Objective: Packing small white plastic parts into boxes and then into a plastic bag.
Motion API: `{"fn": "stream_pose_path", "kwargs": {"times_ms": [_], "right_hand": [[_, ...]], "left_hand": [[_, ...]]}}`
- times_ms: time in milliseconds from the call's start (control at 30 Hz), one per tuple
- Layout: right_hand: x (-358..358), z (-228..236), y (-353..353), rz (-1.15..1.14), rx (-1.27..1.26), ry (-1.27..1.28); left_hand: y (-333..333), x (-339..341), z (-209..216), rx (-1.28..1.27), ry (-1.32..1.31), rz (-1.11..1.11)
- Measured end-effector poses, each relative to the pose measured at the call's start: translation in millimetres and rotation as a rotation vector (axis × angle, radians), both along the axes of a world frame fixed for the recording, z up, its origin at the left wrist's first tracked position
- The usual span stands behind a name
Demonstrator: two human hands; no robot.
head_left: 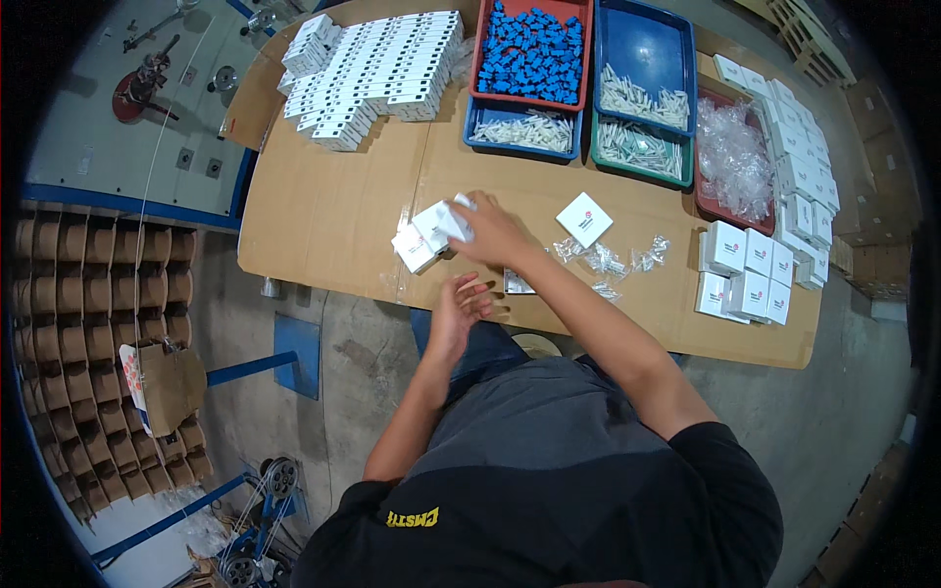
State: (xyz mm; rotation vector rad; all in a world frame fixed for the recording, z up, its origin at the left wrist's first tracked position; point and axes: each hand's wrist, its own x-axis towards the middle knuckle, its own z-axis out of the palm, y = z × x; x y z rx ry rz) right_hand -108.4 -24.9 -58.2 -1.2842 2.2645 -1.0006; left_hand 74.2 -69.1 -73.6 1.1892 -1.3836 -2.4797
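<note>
My right hand (493, 232) reaches across to the left and grips a small white box (455, 222), slightly blurred, at the end of a short row. Two similar white boxes (415, 249) lie in that row on the cardboard-covered table (328, 220). Close to the table's front edge, my left hand (459, 312) is raised with its fingers apart and nothing in it. A single white box (584, 219) lies flat to the right of my right hand. Small clear plastic packets (604, 260) are scattered beside it, and a small flat piece (518, 282) lies partly behind my right forearm.
Rows of white boxes (377, 69) stand at the back left. Behind are a red tray (477, 73) of blue parts and blue (644, 29) and green (594, 147) trays with white pieces. Clear bags fill another red tray (703, 201); more white boxes (750, 274) are stacked right.
</note>
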Motion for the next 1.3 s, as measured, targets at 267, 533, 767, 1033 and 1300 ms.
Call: {"fn": "stream_pose_path", "kwargs": {"times_ms": [267, 533, 767, 1033, 1300], "right_hand": [[53, 16, 106, 0.137, -0.253, 0.018], [61, 2, 147, -0.047, -0.370, -0.113], [21, -3, 170, -0.440, -0.486, -0.125], [-39, -17, 205, -0.596, -0.093, 0.318], [-31, 21, 68, -0.244, -0.111, 0.020]], "left_hand": [[30, -25, 32, 0.603, 0.237, -0.044], [67, -38, 16, 0.553, 0.172, -0.086], [87, -52, 11, 0.528, 0.181, -0.208], [104, -99, -14, -0.579, -0.047, -0.628], [102, -85, 21, -1.311, 0.209, -0.468]]}}
